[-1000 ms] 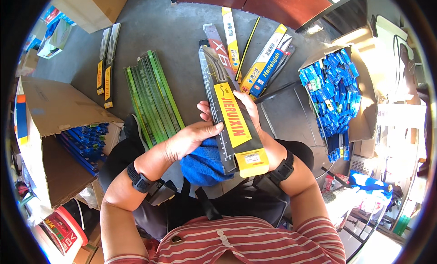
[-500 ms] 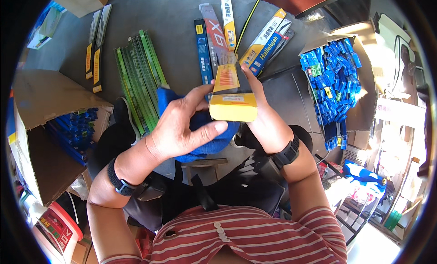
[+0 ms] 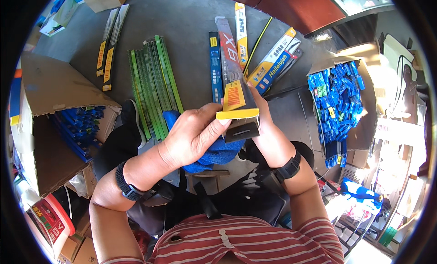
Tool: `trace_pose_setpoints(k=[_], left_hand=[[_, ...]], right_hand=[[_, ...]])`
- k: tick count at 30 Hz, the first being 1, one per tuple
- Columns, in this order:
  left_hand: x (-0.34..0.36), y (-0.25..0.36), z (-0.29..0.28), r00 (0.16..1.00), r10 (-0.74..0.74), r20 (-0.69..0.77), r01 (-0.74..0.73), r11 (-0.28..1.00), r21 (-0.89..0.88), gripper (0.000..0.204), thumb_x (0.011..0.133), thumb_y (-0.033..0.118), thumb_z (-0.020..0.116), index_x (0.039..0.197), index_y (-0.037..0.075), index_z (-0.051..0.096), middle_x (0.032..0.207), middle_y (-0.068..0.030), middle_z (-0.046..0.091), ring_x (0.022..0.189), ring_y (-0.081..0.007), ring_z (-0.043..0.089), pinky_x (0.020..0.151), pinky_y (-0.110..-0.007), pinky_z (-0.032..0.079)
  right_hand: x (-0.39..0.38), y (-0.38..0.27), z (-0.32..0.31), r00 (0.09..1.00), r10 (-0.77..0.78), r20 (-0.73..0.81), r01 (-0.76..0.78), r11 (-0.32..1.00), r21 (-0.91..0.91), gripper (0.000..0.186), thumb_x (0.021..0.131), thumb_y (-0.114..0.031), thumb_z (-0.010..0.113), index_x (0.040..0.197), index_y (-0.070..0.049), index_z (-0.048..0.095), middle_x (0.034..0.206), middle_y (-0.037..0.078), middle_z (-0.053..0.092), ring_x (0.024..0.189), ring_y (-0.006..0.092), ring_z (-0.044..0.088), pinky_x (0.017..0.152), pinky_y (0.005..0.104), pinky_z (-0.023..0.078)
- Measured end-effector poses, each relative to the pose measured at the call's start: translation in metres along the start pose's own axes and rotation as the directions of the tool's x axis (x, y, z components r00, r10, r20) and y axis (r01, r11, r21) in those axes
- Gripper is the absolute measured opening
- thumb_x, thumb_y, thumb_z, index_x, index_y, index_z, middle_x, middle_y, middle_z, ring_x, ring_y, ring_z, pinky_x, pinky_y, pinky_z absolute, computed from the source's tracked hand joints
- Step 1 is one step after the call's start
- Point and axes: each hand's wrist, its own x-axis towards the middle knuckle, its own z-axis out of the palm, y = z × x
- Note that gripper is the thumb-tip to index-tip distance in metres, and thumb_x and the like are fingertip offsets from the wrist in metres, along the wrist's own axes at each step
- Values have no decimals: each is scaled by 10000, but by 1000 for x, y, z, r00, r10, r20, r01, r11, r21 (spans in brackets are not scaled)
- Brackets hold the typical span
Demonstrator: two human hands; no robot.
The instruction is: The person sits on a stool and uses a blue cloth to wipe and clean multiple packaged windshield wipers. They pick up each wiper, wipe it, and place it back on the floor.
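Observation:
Both hands hold a long narrow cardboard box [image 3: 235, 93], its near end pointing toward me. That end is yellow and black, and a red and grey panel seems to run on toward its far end. My left hand [image 3: 189, 134] grips the left side, with the thumb against the yellow end flap [image 3: 237, 113]. The flap stands lifted, and a dark end face with a slot shows beneath it. My right hand [image 3: 269, 132] closes round the right side, its fingers partly hidden behind the box. Below the hands lies a blue cloth [image 3: 213, 155].
Several green strips [image 3: 154, 86] lie on the floor at left, with two yellow-black boxes [image 3: 108, 63] beyond. A blue box [image 3: 215, 63] and a yellow-blue box [image 3: 272, 66] lie ahead. Cartons of blue packages stand left [image 3: 68, 82] and right [image 3: 364, 100]. A wooden stool [image 3: 207, 174] is below.
The yellow end flap has been lifted by my left hand, exposing the dark end face. The whole view has shifted slightly, moving the surroundings right and down.

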Motion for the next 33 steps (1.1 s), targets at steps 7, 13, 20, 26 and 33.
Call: trace_pose_setpoints(k=[7,13,20,26,33], left_hand=[[-5,-5,-2,999,5,39,-4,1000,-26,488,955,434,412,981,-33,552,722,-140,617,662,-298,626,629,-344,492],[-11,-36,-4,933,-326,153,354,907,-226,641,945,540,337,1035,-34,607,918,-186,636,888,-249,616,851,-330,450],[-16,-26,-2,767,-440,466,589,771,-242,759,880,646,392,1240,-15,485,1118,-107,570,1024,-147,525,920,-265,393],[-24,-49,22,761,-511,400,629,732,-263,628,837,447,578,1204,-48,462,1076,-82,539,1017,-146,474,902,-285,375],[-10,-56,-18,839,-528,129,430,500,-752,452,822,361,619,1033,-32,552,876,-80,620,784,-138,602,712,-273,501]], right_hand=[[11,1,-4,1000,-16,-9,16,1000,20,412,967,-408,378,1077,-39,522,884,115,629,784,211,642,707,327,545],[-11,-33,18,997,77,-7,-76,990,117,429,935,-450,443,1073,-58,550,851,103,619,749,193,625,689,297,529],[7,18,11,967,-249,-56,241,962,-124,420,897,-343,587,1139,-15,490,925,40,564,821,130,544,748,292,458],[4,46,6,996,-83,20,85,952,-293,458,917,-407,524,1185,-37,501,1001,90,611,865,174,620,723,315,521],[-25,65,8,878,364,310,-277,916,-291,670,892,-571,450,1334,-69,417,1294,110,493,1163,186,485,1020,352,355]])
